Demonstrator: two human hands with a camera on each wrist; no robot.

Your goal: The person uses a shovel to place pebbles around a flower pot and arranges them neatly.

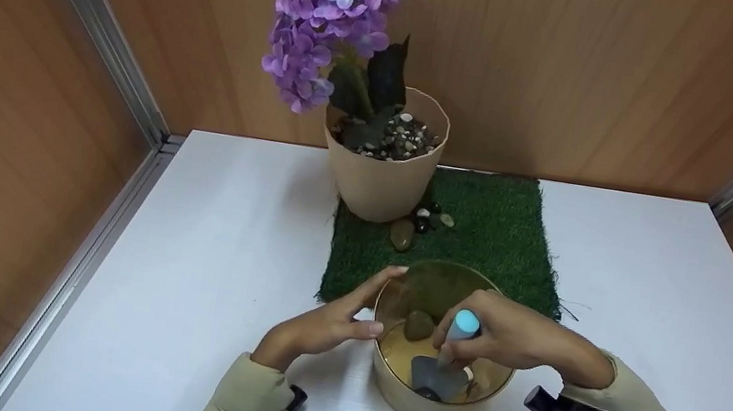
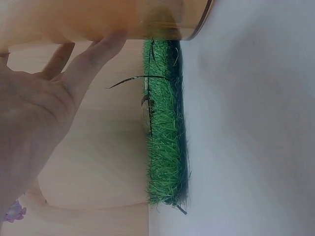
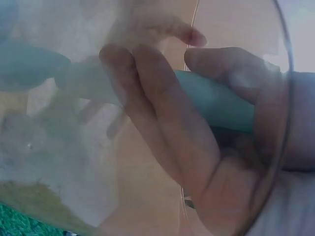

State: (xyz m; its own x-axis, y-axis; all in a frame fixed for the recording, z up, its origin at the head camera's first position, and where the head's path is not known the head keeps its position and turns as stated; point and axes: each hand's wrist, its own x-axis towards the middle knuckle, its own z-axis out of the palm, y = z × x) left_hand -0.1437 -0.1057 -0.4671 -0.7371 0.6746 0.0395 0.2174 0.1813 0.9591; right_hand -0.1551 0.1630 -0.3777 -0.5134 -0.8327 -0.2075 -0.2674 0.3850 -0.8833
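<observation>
A clear amber bowl (image 1: 406,397) stands on the table at the front edge of the grass mat. My left hand (image 1: 332,318) rests against the bowl's left side, thumb and extended fingers at its rim; in the left wrist view its fingers (image 2: 93,64) touch the wall. Inside the bowl, my right hand (image 1: 512,331) grips the light-blue handle (image 1: 464,324) of a small shovel, blade (image 1: 436,378) down near the bottom. A brown stone (image 1: 419,326) lies in the bowl, with smaller dark and pale stones by the blade. Through the clear wall, the right wrist view shows fingers (image 3: 167,113) around the handle.
Behind the bowl lies a green grass mat (image 1: 487,232). A beige pot (image 1: 377,185) of pebbles with a purple flower (image 1: 329,23) stands at its back left, beside several loose stones (image 1: 401,235). Wooden panels (image 1: 578,77) enclose the white table (image 1: 223,227).
</observation>
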